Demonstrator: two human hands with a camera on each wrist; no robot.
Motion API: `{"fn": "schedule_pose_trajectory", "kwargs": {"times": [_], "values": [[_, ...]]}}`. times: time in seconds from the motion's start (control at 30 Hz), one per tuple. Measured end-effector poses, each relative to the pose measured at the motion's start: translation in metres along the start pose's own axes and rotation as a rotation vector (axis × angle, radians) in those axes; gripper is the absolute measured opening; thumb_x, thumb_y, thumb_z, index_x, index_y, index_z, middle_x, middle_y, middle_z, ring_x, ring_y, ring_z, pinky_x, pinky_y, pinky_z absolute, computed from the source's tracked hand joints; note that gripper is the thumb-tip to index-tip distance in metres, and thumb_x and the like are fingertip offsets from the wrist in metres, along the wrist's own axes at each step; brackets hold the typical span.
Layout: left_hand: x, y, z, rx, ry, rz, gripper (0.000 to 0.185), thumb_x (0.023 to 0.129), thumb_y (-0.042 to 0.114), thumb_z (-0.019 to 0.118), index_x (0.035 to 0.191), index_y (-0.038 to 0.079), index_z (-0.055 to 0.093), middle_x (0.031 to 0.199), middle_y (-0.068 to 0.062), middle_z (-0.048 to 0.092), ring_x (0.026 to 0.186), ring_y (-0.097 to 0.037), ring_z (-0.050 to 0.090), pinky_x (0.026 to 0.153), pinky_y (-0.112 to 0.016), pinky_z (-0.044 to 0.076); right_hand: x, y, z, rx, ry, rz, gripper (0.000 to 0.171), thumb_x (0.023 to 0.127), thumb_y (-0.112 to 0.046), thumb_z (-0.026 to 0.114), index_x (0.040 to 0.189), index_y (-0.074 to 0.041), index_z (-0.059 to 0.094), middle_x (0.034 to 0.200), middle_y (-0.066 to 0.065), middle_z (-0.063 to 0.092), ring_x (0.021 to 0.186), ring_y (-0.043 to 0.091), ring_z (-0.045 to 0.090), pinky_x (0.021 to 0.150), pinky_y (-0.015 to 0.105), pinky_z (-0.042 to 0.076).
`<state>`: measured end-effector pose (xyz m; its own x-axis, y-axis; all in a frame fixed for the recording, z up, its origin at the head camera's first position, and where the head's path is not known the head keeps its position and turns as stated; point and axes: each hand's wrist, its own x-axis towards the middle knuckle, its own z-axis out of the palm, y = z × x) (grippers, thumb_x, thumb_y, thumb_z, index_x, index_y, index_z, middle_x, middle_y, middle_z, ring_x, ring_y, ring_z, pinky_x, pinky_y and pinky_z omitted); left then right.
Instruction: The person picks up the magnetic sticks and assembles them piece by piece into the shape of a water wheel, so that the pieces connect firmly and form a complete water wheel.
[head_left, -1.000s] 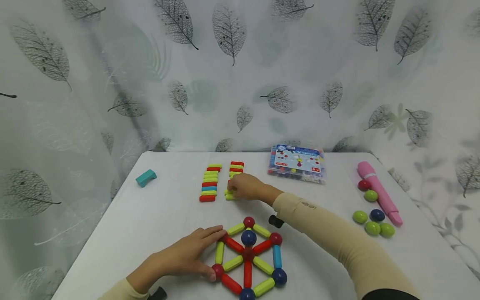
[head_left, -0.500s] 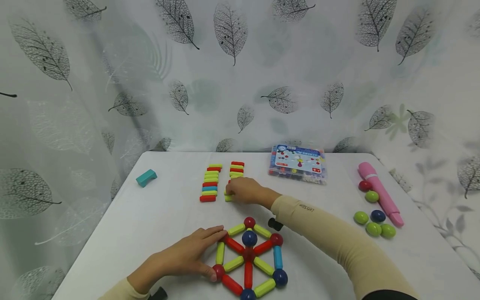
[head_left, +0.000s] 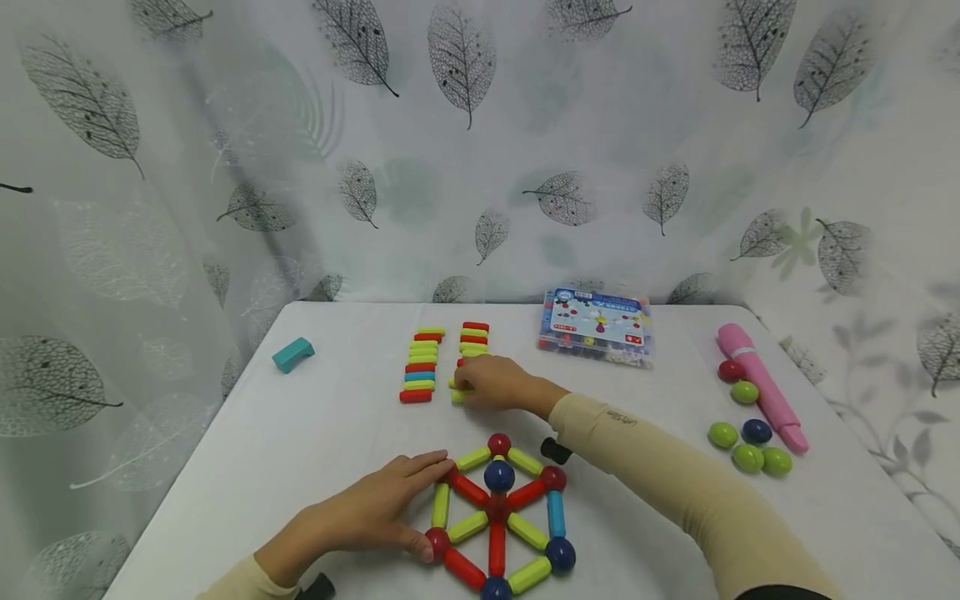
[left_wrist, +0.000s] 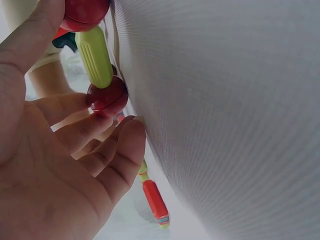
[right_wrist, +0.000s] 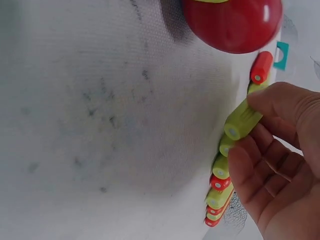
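- Leaf-printed curtains hang behind a white table (head_left: 300, 433); on it lie a teal block (head_left: 292, 355), a flat toy box (head_left: 594, 327), a pink pen-like thing (head_left: 759, 387) and loose balls (head_left: 744, 442) at the right
- Two rows of short sticks (head_left: 418, 367) lie side by side at mid-table, each stick's long axis running left to right; the right hand (head_left: 491, 382) is over the near end of the right-hand row
- That hand pinches a green stick (right_wrist: 243, 120) between thumb and curled fingers; in the right wrist view its near end tilts up off the row while the other sticks lie flat
- Nearer the person sits a wheel of sticks and balls (head_left: 497, 517); it lies toward the body from the pinched stick, so the right hand is the nearer one to the rows
- The left hand (head_left: 375, 510) rests on the wheel's left edge, fingers straight, thumb against a red ball (head_left: 436, 542)
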<state>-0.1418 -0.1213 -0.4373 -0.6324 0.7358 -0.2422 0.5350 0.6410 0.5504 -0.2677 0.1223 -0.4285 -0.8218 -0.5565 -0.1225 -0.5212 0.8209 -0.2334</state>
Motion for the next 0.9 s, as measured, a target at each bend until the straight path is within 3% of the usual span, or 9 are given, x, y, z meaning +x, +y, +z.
{"fn": "schedule_pose_trajectory", "kwargs": {"times": [0.27, 0.4, 0.57, 0.9], "values": [[0.000, -0.002, 0.001, -0.004, -0.007, -0.018, 0.102, 0.073, 0.062, 0.082, 0.159, 0.031, 0.036, 0.162, 0.003, 0.038, 0.138, -0.025, 0.043, 0.104, -0.050, 0.051, -0.019, 0.017, -0.003, 0.262, 0.012, -0.030, 0.013, 0.092, -0.021, 0.074, 0.104, -0.018, 0.072, 0.091, -0.010, 0.066, 0.087, 0.011, 0.058, 0.083, 0.024, 0.053], [0.001, -0.002, 0.002, -0.004, -0.006, -0.017, 0.102, 0.074, 0.062, 0.082, 0.159, 0.030, 0.036, 0.162, 0.002, 0.038, 0.137, -0.024, 0.044, 0.104, -0.049, 0.051, -0.031, 0.022, -0.006, 0.362, 0.016, -0.030, 0.017, 0.093, -0.022, 0.074, 0.109, -0.018, 0.072, 0.095, -0.009, 0.067, 0.090, 0.011, 0.060, 0.085, 0.026, 0.054], [0.001, 0.000, 0.002, -0.010, -0.011, -0.028, 0.102, 0.073, 0.061, 0.083, 0.159, 0.030, 0.036, 0.162, 0.002, 0.038, 0.137, -0.024, 0.044, 0.102, -0.049, 0.052, -0.046, 0.028, -0.011, 0.468, 0.004, -0.013, 0.028, 0.094, -0.022, 0.073, 0.121, -0.017, 0.072, 0.099, -0.008, 0.069, 0.092, 0.013, 0.062, 0.082, 0.026, 0.057], [0.002, -0.001, 0.001, -0.002, -0.006, -0.020, 0.102, 0.073, 0.063, 0.082, 0.159, 0.029, 0.036, 0.162, 0.002, 0.038, 0.136, -0.023, 0.044, 0.105, -0.050, 0.051, -0.074, 0.032, -0.012, 0.632, -0.052, -0.067, 0.029, 0.094, -0.022, 0.071, 0.122, -0.012, 0.069, 0.101, -0.005, 0.069, 0.096, 0.018, 0.064, 0.085, 0.032, 0.057]]}}
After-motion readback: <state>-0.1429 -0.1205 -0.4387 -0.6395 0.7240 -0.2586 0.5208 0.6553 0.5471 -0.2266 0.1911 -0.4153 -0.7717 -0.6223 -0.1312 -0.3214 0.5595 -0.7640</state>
